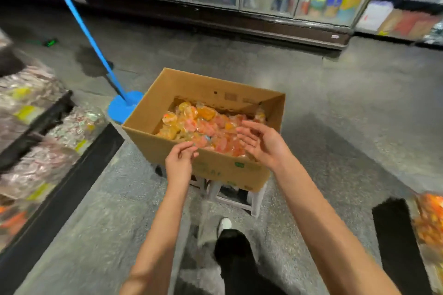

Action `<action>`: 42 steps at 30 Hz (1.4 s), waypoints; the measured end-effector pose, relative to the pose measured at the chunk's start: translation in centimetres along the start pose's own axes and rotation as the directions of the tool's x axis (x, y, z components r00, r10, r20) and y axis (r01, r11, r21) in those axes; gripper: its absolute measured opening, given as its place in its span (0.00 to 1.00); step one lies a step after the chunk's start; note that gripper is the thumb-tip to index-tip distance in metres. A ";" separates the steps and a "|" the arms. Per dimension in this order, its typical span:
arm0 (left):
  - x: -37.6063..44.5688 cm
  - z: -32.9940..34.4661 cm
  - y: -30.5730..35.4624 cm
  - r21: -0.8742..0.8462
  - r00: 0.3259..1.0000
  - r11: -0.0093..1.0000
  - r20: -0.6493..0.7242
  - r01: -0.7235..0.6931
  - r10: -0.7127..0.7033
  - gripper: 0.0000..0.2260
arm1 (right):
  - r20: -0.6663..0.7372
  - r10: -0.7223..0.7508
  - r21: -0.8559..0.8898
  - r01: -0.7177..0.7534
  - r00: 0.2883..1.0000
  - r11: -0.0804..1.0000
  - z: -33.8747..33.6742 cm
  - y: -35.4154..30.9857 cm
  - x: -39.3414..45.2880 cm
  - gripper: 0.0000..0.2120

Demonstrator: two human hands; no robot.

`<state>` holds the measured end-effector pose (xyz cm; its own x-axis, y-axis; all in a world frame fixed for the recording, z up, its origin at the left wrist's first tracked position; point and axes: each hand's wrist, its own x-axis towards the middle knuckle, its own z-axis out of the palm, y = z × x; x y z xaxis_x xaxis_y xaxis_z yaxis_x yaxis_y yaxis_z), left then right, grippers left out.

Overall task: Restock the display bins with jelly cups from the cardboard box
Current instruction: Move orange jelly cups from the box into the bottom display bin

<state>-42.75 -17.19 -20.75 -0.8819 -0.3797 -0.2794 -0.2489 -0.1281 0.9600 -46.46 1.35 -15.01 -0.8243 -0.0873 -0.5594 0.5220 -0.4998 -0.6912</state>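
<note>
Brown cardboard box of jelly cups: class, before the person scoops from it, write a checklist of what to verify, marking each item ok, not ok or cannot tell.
1. Brown cardboard box open at the top: ok.
2. Orange and pink jelly cups left inside the box: ok, a loose pile.
3. Left hand free to scoop: ok, at the near wall, fingers loosely curled, holding nothing.
4. Right hand free: ok, palm open over the cups.
5. Box steady on the pale stool beneath: cannot tell, mostly hidden.
6. Room in the display bin of orange packs at the right edge: cannot tell, blurred.
</note>
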 end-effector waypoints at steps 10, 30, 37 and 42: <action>19.0 -4.7 -0.9 0.359 0.988 0.921 -0.069 0.152 -0.136 0.09 | 0.008 0.182 -0.029 -0.182 0.983 0.983 11.5 0.0 18.6 0.08; 46.7 -6.0 -13.8 0.983 0.770 0.141 0.180 -0.118 -0.612 0.28 | -0.282 0.470 0.223 -0.419 0.836 0.880 12.3 9.3 36.6 0.15; 48.0 -5.6 -17.8 0.993 0.845 0.113 0.093 -0.039 -0.526 0.35 | -0.302 0.507 0.227 -0.455 0.808 0.861 10.5 10.9 38.8 0.13; 46.3 -5.9 -17.7 0.997 0.875 0.067 0.069 -0.043 -0.480 0.37 | -0.345 0.525 0.225 -0.474 0.778 0.851 10.3 11.4 39.1 0.13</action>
<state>-76.79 -37.95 -50.75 -0.6796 -0.2069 -0.7038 -0.3779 0.9210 0.0942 -75.00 -16.60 -40.04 -0.2920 -0.0326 -0.9559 0.7859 -0.5777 -0.2204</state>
